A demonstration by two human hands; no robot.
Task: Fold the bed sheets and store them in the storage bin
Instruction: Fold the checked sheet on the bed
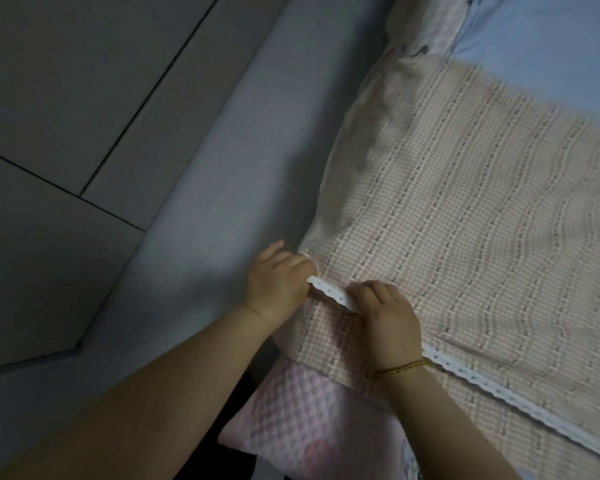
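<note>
Reaching in from the bottom edge, two bare forearms stretch toward a corner of the bed. Nearest, a pink quilted pad (291, 417) lies between them, partly covered by the checked sheet (465, 220). A thin gold bracelet (400, 368) circles the right wrist. Just past it, the right hand (388, 318) curls its fingers over the sheet's white lace trim (329, 294) and pinches it. The left hand (278, 282) grips the same trim at the sheet's corner, fingers closed round the cloth. A short stretch of trim spans the gap between the two hands. Beyond them the pink-and-white sheet lies spread over the bed, gently rippled. To its left runs a grey padded bed rail (222, 185), with grey floor tiles (66, 98) farther out. At the far end, light blue fabric (541, 36) shows past the sheet's edge.
</note>
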